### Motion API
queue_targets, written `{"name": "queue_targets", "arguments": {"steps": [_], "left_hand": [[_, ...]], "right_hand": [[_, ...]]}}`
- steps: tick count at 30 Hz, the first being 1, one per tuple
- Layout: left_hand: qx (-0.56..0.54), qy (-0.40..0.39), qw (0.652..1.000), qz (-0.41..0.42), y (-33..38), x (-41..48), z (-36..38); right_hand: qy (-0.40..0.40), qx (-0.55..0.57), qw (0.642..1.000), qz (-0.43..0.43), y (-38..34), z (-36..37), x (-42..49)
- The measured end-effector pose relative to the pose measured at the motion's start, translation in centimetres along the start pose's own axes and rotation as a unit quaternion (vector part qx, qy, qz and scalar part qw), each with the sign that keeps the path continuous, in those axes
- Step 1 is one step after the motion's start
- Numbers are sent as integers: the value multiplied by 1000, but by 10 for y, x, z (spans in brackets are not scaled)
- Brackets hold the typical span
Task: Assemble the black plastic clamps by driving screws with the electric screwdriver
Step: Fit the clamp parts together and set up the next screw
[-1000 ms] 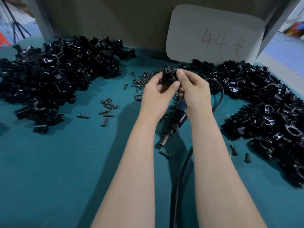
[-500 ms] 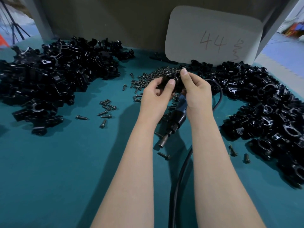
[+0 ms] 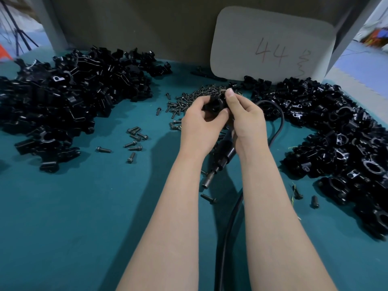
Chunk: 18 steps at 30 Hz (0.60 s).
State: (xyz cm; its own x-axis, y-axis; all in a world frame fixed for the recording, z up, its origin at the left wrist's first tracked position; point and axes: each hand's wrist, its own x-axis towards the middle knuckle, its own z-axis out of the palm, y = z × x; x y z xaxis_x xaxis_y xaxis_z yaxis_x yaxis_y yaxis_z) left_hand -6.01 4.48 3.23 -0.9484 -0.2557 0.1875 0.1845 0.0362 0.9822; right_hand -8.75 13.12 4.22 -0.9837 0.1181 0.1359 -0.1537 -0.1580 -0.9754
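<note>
A black plastic clamp (image 3: 216, 103) is held up over the teal table between both hands. My left hand (image 3: 199, 127) grips it from the left with fingers curled under it. My right hand (image 3: 247, 120) pinches its right side, index fingertip on top. The electric screwdriver (image 3: 222, 156) sticks out below my right palm, bit end pointing down-left toward the table; I cannot tell whether the hand holds it. Its black cable (image 3: 228, 227) runs toward me between my forearms. A pile of dark screws (image 3: 189, 99) lies just behind my left hand.
A large heap of black clamp parts (image 3: 69, 97) fills the left of the table and another heap (image 3: 344, 141) fills the right. Loose screws (image 3: 134, 139) lie left of centre, one screw (image 3: 207, 198) under the bit. A grey card marked 44 (image 3: 270, 43) leans at the back.
Both hands have shifted their grip on the clamp and turned it slightly; my left thumb has dropped lower on it. The screwdriver stays under my right hand.
</note>
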Motion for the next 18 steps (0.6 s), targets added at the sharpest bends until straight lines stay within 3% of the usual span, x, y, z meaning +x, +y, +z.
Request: {"name": "queue_targets", "arguments": {"steps": [8, 18], "left_hand": [[-1, 19, 1000, -12, 1, 0, -1], [-41, 45, 996, -69, -2, 1, -6]], "right_hand": [[-16, -17, 999, -30, 2, 3, -1], [-26, -32, 999, 2, 4, 10, -2]]}}
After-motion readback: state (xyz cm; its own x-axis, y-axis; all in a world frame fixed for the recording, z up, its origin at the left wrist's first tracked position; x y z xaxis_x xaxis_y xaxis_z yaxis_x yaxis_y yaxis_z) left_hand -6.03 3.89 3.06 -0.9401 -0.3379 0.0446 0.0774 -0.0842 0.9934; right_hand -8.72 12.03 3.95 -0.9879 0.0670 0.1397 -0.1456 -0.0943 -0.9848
